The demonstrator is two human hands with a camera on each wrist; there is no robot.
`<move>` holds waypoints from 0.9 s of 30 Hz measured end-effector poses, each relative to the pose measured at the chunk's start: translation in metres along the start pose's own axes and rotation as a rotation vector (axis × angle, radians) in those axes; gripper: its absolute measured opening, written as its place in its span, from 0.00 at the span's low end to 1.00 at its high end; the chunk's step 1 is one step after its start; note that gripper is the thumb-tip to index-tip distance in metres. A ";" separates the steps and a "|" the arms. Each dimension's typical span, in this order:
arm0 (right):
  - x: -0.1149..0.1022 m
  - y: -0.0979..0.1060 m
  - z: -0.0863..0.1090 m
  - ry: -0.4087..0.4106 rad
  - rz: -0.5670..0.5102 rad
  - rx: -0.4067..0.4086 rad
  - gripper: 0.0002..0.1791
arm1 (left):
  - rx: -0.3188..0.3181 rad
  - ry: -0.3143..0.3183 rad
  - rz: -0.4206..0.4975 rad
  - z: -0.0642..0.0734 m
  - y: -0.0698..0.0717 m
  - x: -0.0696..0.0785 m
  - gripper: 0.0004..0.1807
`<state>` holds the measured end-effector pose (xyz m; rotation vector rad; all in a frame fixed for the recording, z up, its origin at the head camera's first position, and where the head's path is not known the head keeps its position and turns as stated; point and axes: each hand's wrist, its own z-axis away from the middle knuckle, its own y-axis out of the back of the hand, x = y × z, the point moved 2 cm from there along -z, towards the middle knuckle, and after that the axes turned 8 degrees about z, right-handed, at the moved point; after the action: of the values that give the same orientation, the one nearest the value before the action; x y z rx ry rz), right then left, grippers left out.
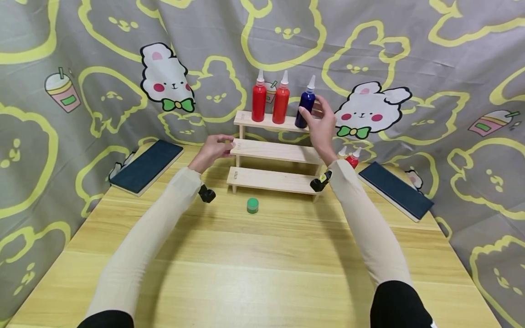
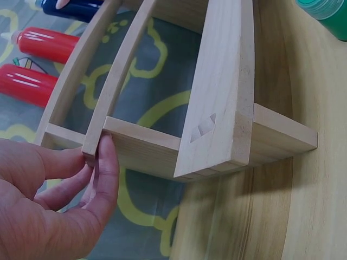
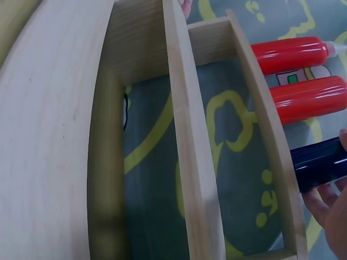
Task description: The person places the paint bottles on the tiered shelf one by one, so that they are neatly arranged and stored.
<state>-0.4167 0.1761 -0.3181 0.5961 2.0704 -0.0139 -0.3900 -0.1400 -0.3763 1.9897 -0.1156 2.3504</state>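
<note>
A three-tier wooden stand (image 1: pixel 275 179) rises at the back of the table. My right hand (image 1: pixel 321 129) grips a dark blue squeeze bottle (image 1: pixel 304 109) with a white nozzle, upright at the right part of the top tier. To its left on that tier stand a red bottle (image 1: pixel 258 102) and an orange-red bottle (image 1: pixel 280 105). My left hand (image 1: pixel 213 150) pinches the left end of the middle tier (image 2: pixel 103 116) between thumb and fingers. In the right wrist view the blue bottle's base (image 3: pixel 303 170) lies right at the top tier's edge.
A small green-lidded jar (image 1: pixel 252 205) sits in front of the stand. Behind my right wrist stand more bottles, one red (image 1: pixel 353 158). Dark blue flat boards lie at left (image 1: pixel 146 166) and right (image 1: pixel 395 190). A patterned curtain (image 1: pixel 221 27) hangs behind.
</note>
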 end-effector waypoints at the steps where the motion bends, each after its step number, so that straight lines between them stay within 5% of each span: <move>1: 0.001 -0.002 -0.001 0.002 0.007 0.001 0.29 | 0.001 -0.001 -0.004 0.000 0.000 0.000 0.23; 27: 0.003 -0.011 -0.005 0.017 0.077 -0.026 0.29 | 0.014 0.002 -0.015 0.001 -0.001 0.001 0.23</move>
<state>-0.4269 0.1689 -0.3200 0.6616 2.0600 0.0630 -0.3895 -0.1391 -0.3749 1.9873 -0.0839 2.3508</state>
